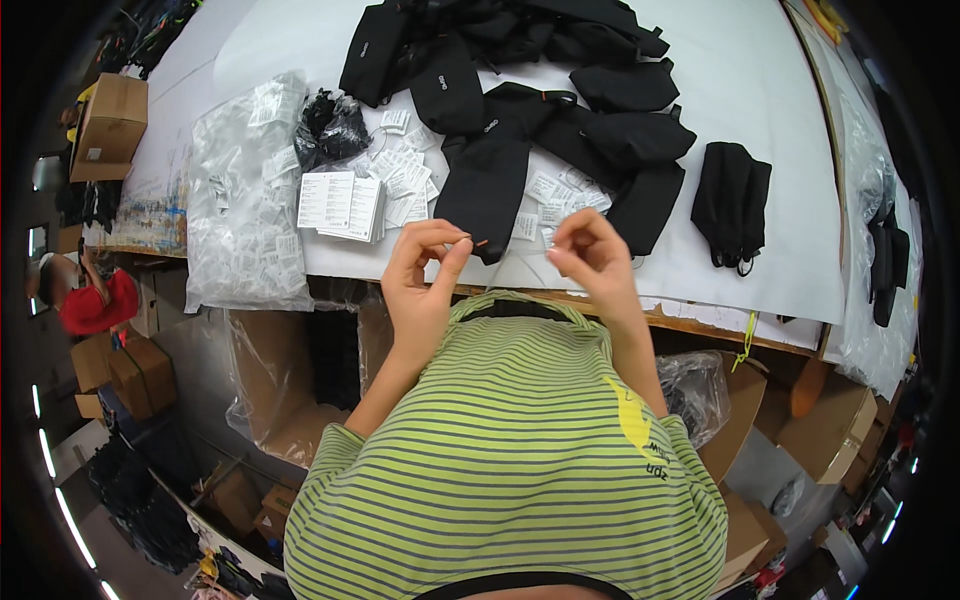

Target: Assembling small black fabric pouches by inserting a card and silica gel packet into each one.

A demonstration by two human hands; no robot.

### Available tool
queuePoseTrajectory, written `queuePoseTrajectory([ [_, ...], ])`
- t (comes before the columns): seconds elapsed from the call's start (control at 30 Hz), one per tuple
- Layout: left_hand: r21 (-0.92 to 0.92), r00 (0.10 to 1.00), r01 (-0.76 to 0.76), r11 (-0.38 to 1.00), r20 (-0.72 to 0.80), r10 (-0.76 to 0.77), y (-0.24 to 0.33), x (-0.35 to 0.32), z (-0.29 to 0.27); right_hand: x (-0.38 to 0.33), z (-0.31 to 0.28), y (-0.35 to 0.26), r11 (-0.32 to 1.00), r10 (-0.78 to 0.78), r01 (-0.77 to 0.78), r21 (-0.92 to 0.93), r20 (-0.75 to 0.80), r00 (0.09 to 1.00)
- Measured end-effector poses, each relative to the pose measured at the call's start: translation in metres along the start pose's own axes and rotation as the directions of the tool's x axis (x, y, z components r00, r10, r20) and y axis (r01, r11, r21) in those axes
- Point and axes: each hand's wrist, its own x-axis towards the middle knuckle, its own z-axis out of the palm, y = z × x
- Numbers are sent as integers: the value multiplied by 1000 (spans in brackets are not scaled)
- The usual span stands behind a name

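Note:
My left hand (424, 277) is closed in a pinch at the near end of a black fabric pouch (488, 180), where a small loop with an orange bit shows by the fingertips. To its right, my right hand (603, 262) also pinches thumb to forefinger; what lies between them is too small to make out. A thin, pale strand appears faintly between the two hands. Just beyond the right hand lie white printed tags (560, 197), partly under the black pouches. More loose tags (402, 175) are scattered left of the pouch.
Black pouches (625, 85) heap at the table's far side, with another bundle (731, 205) at right. On the left sit card stacks (342, 206), a bag of black cords (331, 130) and a clear bag of tags (245, 200). Cardboard boxes (830, 425) stand below the white-covered table (770, 90).

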Motion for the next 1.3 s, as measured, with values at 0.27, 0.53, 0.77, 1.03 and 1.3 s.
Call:
queuePoseTrajectory([
  [0.27,-418,858,470,777,421,-293,16,3,-6,-4,-3,-10,973,73,-77,219,25,997],
  [0.53,-155,869,344,926,427,-251,14,-4,8,-8,14,-8,967,210,-195,167,-79,974],
  [0.77,-43,886,268,963,404,-228,15,-3,11,-9,24,-10,965,224,-212,158,-67,972],
  [1.03,-46,884,277,960,403,-236,13,-3,12,-8,22,-8,948,251,-231,217,-70,965],
  [1.3,-13,865,173,985,480,-146,4,10,7,-10,14,-1,938,206,-223,266,93,974],
])
